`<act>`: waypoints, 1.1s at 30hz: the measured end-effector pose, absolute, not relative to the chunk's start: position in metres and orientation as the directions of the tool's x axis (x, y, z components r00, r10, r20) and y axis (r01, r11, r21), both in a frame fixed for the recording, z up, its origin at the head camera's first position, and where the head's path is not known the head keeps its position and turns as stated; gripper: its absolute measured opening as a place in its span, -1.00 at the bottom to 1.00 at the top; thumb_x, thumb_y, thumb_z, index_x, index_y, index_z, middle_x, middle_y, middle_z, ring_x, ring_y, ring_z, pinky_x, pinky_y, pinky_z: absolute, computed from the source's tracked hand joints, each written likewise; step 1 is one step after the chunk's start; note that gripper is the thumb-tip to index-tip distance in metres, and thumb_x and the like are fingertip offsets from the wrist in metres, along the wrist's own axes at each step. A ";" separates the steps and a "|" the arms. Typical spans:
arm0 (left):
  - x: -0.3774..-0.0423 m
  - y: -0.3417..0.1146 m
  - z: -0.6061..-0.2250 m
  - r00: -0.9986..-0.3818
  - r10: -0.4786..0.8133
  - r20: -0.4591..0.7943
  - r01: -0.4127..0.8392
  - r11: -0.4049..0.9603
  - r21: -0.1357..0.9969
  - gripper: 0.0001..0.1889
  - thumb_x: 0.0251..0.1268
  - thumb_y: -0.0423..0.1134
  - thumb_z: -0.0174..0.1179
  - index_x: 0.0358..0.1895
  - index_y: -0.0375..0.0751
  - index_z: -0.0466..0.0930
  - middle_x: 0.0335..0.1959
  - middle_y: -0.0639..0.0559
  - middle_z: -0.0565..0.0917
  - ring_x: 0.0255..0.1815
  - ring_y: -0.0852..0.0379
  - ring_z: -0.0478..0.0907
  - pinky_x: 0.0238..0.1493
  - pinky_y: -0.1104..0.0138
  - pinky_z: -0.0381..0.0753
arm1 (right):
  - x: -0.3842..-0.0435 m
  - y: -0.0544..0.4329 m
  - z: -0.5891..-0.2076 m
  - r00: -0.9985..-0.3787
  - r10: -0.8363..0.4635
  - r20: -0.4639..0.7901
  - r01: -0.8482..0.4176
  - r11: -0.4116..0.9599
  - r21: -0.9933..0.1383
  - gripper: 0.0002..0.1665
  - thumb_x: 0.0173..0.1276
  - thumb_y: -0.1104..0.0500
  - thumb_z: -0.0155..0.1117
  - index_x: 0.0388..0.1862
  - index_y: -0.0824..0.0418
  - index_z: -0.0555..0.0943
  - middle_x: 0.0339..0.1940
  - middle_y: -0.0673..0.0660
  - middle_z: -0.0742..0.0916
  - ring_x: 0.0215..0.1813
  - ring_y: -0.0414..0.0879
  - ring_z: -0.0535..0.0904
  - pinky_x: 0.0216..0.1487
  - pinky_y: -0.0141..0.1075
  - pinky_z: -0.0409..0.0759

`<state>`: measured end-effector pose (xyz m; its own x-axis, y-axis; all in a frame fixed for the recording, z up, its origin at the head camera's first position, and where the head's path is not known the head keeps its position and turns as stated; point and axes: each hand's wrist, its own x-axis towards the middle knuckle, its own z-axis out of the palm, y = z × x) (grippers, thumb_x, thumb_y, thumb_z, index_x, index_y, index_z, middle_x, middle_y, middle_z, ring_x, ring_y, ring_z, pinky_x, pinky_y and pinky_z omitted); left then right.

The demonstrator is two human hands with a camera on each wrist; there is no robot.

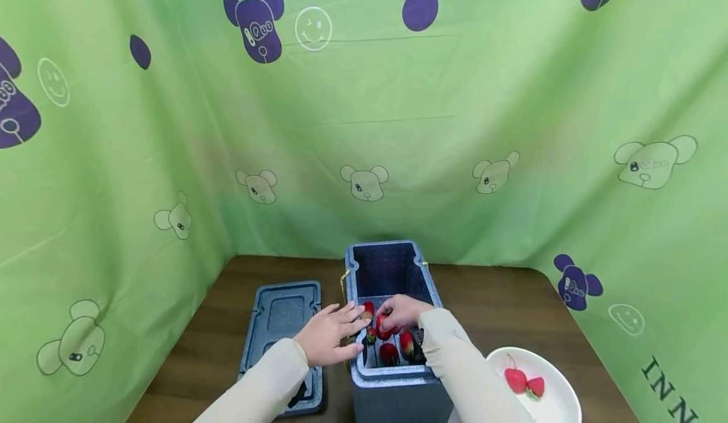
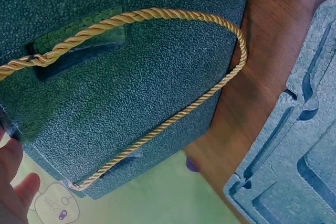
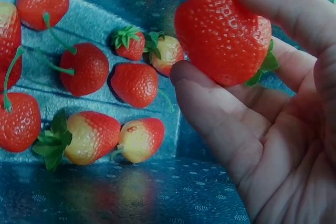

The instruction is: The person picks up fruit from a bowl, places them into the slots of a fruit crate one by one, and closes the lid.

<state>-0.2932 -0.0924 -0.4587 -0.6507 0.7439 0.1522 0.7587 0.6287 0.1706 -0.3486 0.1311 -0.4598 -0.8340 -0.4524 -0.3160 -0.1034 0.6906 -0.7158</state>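
My right hand (image 1: 402, 311) is down inside the tall blue-grey foam box (image 1: 398, 380), pinching a large red strawberry (image 3: 220, 35) with green leaves between thumb and fingers. Below it in the right wrist view, several strawberries lie on the box's ribbed floor, some all red, some part yellow, like the leafy yellow-red strawberry (image 3: 92, 137). Red fruits with long green stems, such as the round one (image 3: 84, 69), lie among them. At the box's left rim, my left hand (image 1: 330, 337) rests with its fingers extended over the edge, holding nothing.
Left of the box lies its foam lid (image 1: 287, 312) on the brown wooden table (image 1: 489, 296). A white plate (image 1: 560, 404) at the right carries a stemmed red fruit (image 1: 515, 380) and a small strawberry (image 1: 535, 386). Gold rope (image 2: 173, 120) hangs along the box's side. Green cloth surrounds the table.
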 end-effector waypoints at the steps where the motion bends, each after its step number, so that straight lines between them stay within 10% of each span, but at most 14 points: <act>1: -0.294 -0.093 -0.457 -0.655 0.740 0.151 0.755 0.633 0.172 -0.47 0.41 0.07 -0.07 0.33 -0.08 0.45 0.36 -0.02 0.38 0.43 0.02 0.22 0.33 0.01 0.24 | -0.350 0.130 -0.459 -0.838 -0.446 -0.315 -0.108 0.702 -0.704 -0.68 0.08 0.33 0.33 -0.12 0.35 0.66 -0.49 0.01 0.67 -0.54 -0.15 0.54 -0.43 -0.30 0.61; 13: -0.296 -0.087 -0.455 -0.642 0.751 0.155 0.766 0.619 0.170 -0.47 0.41 0.07 -0.08 0.33 -0.07 0.44 0.37 0.01 0.37 0.42 0.02 0.22 0.33 0.00 0.23 | -0.353 0.139 -0.453 -0.845 -0.477 -0.242 -0.210 0.712 -0.670 -0.60 0.02 0.41 0.28 -0.08 0.34 0.66 -0.50 0.03 0.63 -0.66 -0.23 0.41 -0.60 -0.46 0.42; 23: -0.295 -0.096 -0.457 -0.675 0.722 0.153 0.734 0.638 0.232 -0.46 0.39 0.07 -0.08 0.34 -0.08 0.43 0.38 0.00 0.36 0.43 -0.01 0.21 0.32 -0.07 0.20 | -0.350 0.181 -0.386 -0.832 -0.552 0.055 -0.484 0.675 -0.557 -0.64 0.05 0.37 0.28 -0.10 0.38 0.64 -0.30 0.21 0.71 -0.28 -0.03 0.63 -0.27 -0.27 0.58; 33: -0.293 -0.093 -0.455 -0.683 0.720 0.123 0.722 0.638 0.269 -0.45 0.38 0.03 -0.03 0.36 -0.11 0.40 0.39 -0.04 0.35 0.45 -0.02 0.18 0.37 0.02 0.17 | -0.321 0.271 -0.423 -0.898 -0.339 0.280 -0.437 0.748 -0.499 -0.59 0.09 0.30 0.40 -0.05 0.42 0.62 -0.12 0.30 0.70 -0.04 0.23 0.60 -0.02 0.04 0.53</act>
<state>-0.2925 -0.0935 -0.4550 -0.6826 0.7204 0.1228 0.7217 0.6379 0.2689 -0.3207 0.2706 -0.4235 -0.8984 -0.3388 0.2795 -0.4374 0.7484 -0.4987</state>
